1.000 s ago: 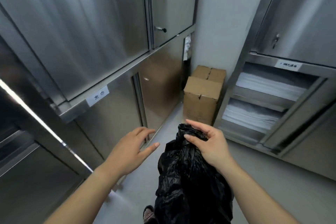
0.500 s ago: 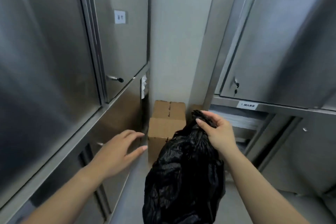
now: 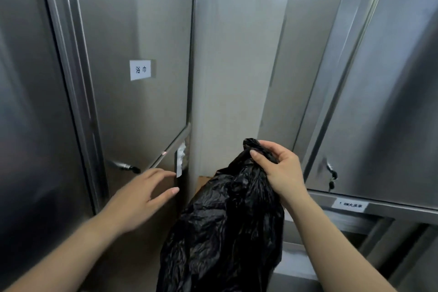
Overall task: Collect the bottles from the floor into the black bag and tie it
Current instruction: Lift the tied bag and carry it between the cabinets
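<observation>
While right hand (image 3: 283, 173) fingers clamp black bag (image 3: 222, 227) gathered neck, contents hidden, left hand (image 3: 139, 197) fingers spread, empty

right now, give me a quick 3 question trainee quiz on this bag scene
1. True or false: the right hand grips the gathered neck of the black bag.
2. What is the left hand holding? A) a bottle B) nothing, fingers spread C) the cabinet handle
3. Fill in: the white label is stuck on the steel cabinet door to the ____ of the bag.

Key
1. True: the bag hangs from that fist.
2. B: the hand is open beside the bag, apart from it.
3. Left.
</observation>
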A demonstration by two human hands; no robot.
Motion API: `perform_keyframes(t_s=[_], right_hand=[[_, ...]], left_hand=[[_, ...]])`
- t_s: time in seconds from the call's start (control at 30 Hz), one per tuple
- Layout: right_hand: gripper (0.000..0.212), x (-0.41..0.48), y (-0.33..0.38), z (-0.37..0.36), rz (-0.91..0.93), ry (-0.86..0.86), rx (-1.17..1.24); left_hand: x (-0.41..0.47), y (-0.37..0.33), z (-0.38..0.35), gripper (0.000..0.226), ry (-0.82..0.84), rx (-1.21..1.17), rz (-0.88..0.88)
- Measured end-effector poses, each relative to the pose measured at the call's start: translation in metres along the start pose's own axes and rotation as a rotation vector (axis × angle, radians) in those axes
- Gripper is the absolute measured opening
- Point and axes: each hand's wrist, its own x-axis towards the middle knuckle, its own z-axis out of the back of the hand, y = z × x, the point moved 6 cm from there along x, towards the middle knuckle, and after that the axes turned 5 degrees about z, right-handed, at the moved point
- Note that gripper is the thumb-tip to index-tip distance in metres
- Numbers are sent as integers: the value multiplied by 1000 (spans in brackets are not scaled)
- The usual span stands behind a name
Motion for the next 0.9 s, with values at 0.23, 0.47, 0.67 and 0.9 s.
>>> perform_keyframes(t_s=[0.23, 0.47, 0.67, 0.9], right_hand=[[19, 67, -8, -9, 67, 38, -4], [21, 110, -12, 2, 97, 28, -70], [24, 119, -32, 7, 92, -21, -123], [21, 124, -48, 25, 62, -87, -136]], left_hand=[[53, 21, -12, 66, 8, -65, 11], [90, 26, -40, 48, 62, -364, 1], [100, 9, -74, 40, 236, -751, -15], [89, -10, -118, 33, 415, -857, 31]])
